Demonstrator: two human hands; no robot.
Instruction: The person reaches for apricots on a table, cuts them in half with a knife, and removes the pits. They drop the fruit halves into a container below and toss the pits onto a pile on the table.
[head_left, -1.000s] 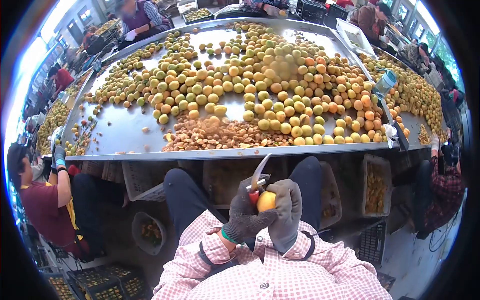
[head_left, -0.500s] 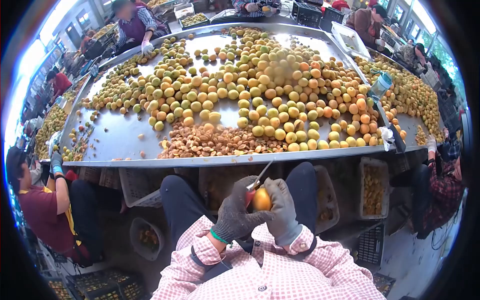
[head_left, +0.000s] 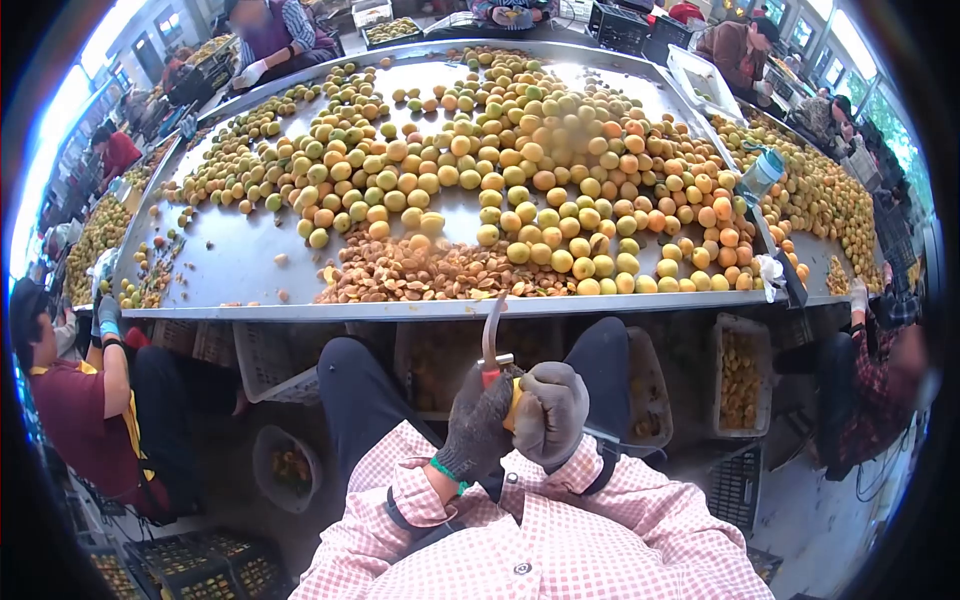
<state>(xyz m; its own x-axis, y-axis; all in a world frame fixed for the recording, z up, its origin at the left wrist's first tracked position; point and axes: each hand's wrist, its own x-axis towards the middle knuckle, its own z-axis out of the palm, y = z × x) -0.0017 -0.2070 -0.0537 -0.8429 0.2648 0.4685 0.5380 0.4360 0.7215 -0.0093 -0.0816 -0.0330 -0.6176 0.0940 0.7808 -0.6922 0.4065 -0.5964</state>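
Note:
My left hand (head_left: 474,425), in a dark glove with a green cuff edge, is closed round the red handle of a curved knife (head_left: 491,340). Its blade points up toward the table's near edge. Against it, my right hand (head_left: 550,412), in a grey glove, is wrapped round a yellow-orange fruit (head_left: 516,404), mostly hidden by the fingers. Both hands meet above my lap. Beyond them on the metal table (head_left: 240,262) lie many loose fruits (head_left: 520,225) and a pile of brown pits (head_left: 430,272) by the near edge.
Co-workers sit at left (head_left: 85,420) and right (head_left: 870,385), others across the table. Below stand a round bucket (head_left: 287,468), crates (head_left: 742,375) and black baskets (head_left: 205,570). A bottle (head_left: 762,175) and a white tray (head_left: 702,82) are at the right.
The knife blade has swung more upright. My right fingers have closed further over the fruit, covering most of it. A co-worker's gloved hand at the far left has drawn back from the fruit.

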